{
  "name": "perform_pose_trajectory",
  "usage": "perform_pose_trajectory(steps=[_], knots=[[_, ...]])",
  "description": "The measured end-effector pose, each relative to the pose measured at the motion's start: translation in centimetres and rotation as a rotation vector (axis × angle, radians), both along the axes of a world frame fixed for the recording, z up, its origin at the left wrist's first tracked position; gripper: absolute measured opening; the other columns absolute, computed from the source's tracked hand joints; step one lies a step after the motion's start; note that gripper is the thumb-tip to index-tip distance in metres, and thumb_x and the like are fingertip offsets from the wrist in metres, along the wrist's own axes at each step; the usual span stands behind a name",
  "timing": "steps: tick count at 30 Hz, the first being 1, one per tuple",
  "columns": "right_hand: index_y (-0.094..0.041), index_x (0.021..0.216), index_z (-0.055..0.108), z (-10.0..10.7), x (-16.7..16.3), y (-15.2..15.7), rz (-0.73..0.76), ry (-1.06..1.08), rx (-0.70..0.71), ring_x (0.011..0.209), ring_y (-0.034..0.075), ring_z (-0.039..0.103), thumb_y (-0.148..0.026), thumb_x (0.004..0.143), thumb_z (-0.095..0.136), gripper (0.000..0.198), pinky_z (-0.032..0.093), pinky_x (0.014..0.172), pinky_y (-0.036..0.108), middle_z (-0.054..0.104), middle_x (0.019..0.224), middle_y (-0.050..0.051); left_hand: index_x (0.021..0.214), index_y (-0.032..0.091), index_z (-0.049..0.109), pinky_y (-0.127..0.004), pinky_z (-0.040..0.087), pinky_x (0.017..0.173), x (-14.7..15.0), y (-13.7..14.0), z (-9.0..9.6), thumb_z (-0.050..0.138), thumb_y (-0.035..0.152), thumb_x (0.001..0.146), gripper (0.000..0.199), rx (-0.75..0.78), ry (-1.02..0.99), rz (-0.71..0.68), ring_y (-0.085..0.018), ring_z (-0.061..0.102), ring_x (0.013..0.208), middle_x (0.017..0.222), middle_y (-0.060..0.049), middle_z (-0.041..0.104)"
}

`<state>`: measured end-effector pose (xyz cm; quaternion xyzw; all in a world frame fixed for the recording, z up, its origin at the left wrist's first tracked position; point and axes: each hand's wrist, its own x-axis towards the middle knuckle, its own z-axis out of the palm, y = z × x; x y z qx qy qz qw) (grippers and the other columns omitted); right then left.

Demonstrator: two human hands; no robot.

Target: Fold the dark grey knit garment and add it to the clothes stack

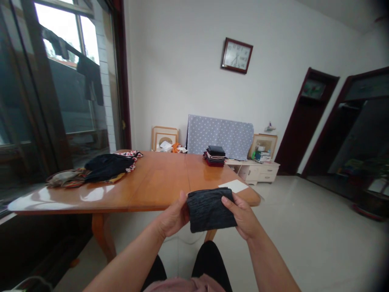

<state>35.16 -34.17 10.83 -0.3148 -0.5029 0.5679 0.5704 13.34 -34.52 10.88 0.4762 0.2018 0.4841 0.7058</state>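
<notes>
A dark, folded piece of clothing (210,211) is held up between my two hands, in front of the table's near edge. My left hand (175,215) grips its left side, thumb pointing up and fingers behind the cloth. On the right side, my right hand (243,215) pinches it with the thumb in front and the other fingers behind. Farther back on the table stands a neat stack of folded clothes (214,156), dark on top with red and pale layers below. Loose, unfolded clothes (106,167) lie in a heap at the table's left.
The wooden table (164,178) spans the middle. A white sheet (234,186) lies near its right corner. Behind it are a blue patterned cloth (219,134), a white cabinet (261,172) and framed pictures (165,136). A clock (237,56) hangs on the wall.
</notes>
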Motion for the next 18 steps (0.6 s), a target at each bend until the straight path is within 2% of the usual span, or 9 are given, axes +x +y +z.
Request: perform_pose_trajectory(steps=[2,5,10,15,18], knots=[[-0.021,0.119,0.066,-0.4,-0.1,0.2,-0.031,0.025,-0.007,0.105,0.029,0.065,-0.047,0.075,0.08,0.053,0.049,0.095,0.045,0.072,0.111,0.008,0.115,0.018,0.067,-0.039,0.049,0.09,0.2,-0.4,0.2,0.082,0.06,0.063,0.068,0.097,-0.005,0.019,-0.031,0.062,0.11,0.107,-0.016,0.069],[-0.021,0.123,0.064,-0.9,-0.1,0.2,-0.044,0.043,0.0,0.11,0.029,0.064,-0.046,0.077,0.078,0.055,0.048,0.097,0.046,0.071,0.116,0.009,0.12,0.019,0.064,-0.038,0.046,0.095,0.4,-0.4,0.1,0.089,0.038,0.061,0.067,0.175,0.038,0.064,-0.028,0.061,0.111,0.116,-0.014,0.067],[-0.022,0.126,0.063,-1.3,-0.6,0.2,-0.032,0.079,-0.018,0.112,0.03,0.063,-0.045,0.076,0.08,0.058,0.048,0.099,0.049,0.07,0.119,0.009,0.113,0.016,0.065,-0.037,0.047,0.093,0.5,0.4,-0.8,0.081,0.032,0.073,0.046,0.125,0.065,0.117,-0.025,0.063,0.105,0.114,-0.013,0.067],[-0.019,0.121,0.067,-2.3,-0.5,1.0,-0.054,0.151,-0.08,0.111,0.031,0.065,-0.047,0.073,0.081,0.057,0.046,0.102,0.049,0.072,0.117,0.01,0.124,0.019,0.06,-0.032,0.045,0.093,0.0,0.5,-0.7,0.069,0.031,0.084,0.043,0.041,-0.061,-0.014,-0.023,0.06,0.109,0.119,-0.011,0.065],[-0.019,0.123,0.066,-3.1,-0.1,1.4,-0.032,0.185,-0.107,0.113,0.031,0.064,-0.045,0.077,0.078,0.054,0.045,0.104,0.049,0.071,0.118,0.01,0.122,0.021,0.06,-0.029,0.045,0.088,-0.2,0.5,-0.5,0.062,0.024,0.084,0.038,0.014,-0.102,-0.061,-0.02,0.061,0.103,0.117,-0.008,0.064]])
